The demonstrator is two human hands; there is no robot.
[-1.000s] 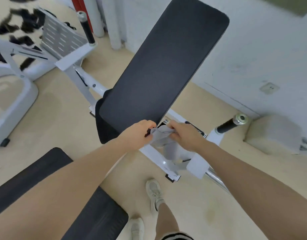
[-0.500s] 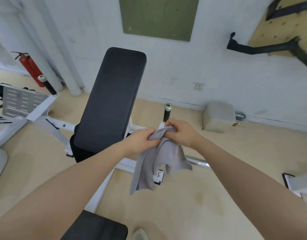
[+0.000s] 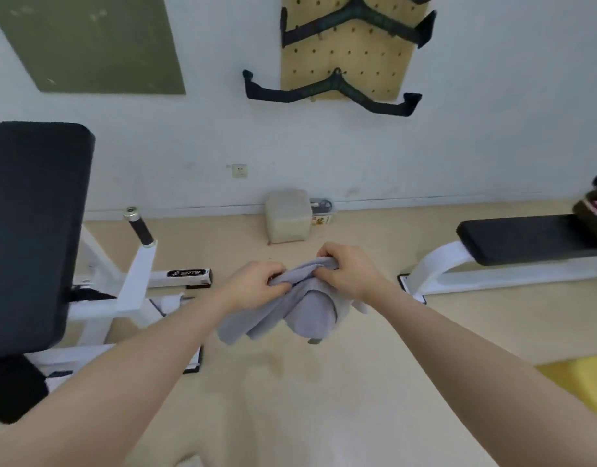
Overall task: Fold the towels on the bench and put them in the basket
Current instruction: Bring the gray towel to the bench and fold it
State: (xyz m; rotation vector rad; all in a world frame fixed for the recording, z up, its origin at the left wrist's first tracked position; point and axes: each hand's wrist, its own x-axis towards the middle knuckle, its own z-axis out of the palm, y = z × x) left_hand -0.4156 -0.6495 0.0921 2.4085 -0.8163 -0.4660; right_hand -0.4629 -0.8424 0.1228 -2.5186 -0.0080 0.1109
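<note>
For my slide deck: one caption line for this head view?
Both hands, left and right, grip a bunched grey towel in the air between two black benches.

Soft matt grey cloth towel [image 3: 307, 305]; perforated wooden pegboard [image 3: 344, 45].

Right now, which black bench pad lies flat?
The pad on the right, resting level on its white frame; the left pad stands tilted upright, nearly against the wall.

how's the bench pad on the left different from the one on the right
The left bench pad is tilted up steeply, while the right bench pad lies flat. The left pad is bare; the right pad carries a dark bag-like thing at its far end. Both are black padding on white frames.
</note>
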